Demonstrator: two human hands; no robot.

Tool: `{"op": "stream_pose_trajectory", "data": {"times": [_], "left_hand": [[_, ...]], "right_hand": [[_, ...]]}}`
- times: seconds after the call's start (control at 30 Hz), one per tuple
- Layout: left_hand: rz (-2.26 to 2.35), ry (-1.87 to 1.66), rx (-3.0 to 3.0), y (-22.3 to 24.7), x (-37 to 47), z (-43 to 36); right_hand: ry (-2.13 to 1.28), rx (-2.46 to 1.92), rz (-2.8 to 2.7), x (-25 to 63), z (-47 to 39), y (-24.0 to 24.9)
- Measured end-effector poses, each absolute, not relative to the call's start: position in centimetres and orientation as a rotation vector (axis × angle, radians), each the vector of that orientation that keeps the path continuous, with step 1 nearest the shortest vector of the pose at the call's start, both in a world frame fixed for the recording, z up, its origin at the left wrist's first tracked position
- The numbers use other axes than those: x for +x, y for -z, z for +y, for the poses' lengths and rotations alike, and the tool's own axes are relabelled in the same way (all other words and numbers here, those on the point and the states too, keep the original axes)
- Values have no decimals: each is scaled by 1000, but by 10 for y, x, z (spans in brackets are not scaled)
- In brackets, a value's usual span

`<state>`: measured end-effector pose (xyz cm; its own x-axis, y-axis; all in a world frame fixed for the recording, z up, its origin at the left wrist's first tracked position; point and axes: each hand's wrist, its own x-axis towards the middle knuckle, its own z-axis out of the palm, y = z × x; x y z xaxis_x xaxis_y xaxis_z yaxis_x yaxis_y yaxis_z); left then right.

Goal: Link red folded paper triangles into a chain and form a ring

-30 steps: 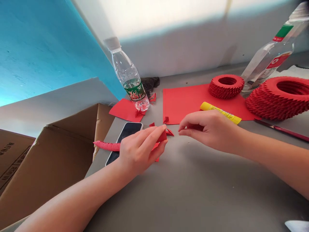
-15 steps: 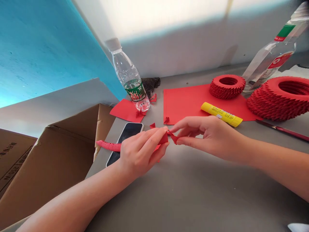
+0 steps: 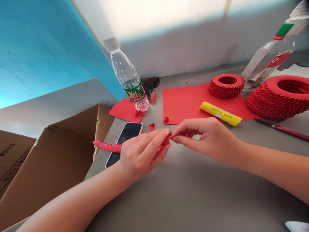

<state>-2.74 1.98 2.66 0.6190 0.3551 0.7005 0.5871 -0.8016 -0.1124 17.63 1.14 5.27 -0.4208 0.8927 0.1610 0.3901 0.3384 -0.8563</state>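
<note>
My left hand [image 3: 142, 149] is closed around a chain of folded red paper pieces [image 3: 107, 147], whose thin pointed tail sticks out to the left over a phone [image 3: 129, 132]. At the chain's other end, my right hand [image 3: 205, 135] pinches a small folded red paper piece [image 3: 170, 134] between thumb and fingertips, right against the left fingers. Most of that piece is hidden by the fingers. A loose folded red triangle [image 3: 152, 126] lies on the table just beyond the left hand, and another folded piece [image 3: 165, 120] rests by the red sheet's corner.
A yellow glue stick [image 3: 220, 113] and two folded-paper rings, one small [image 3: 217, 91] and one large [image 3: 272, 104], lie around a red sheet [image 3: 183, 103]. A water bottle [image 3: 134, 77], a larger bottle [image 3: 265, 69] and a pencil [image 3: 289, 131] stand or lie nearby. Left is a cardboard box [image 3: 62, 154].
My right hand has moved slightly left, bringing the small folded piece up against the end of the chain. My left hand keeps its hold, and the chain's tail has shifted a little left.
</note>
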Motion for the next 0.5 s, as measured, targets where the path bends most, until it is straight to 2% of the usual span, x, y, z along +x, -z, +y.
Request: {"op": "stream_pose_trajectory", "data": {"times": [0.3,0.5], "left_hand": [[-725,910,-2533,-27,-27,20],[-685,883,-2526,-27,-26,19]], "right_hand": [[-677,-1098,-2054,171,8,-44],[-811,-1035,-2031,172,10,-42]]}}
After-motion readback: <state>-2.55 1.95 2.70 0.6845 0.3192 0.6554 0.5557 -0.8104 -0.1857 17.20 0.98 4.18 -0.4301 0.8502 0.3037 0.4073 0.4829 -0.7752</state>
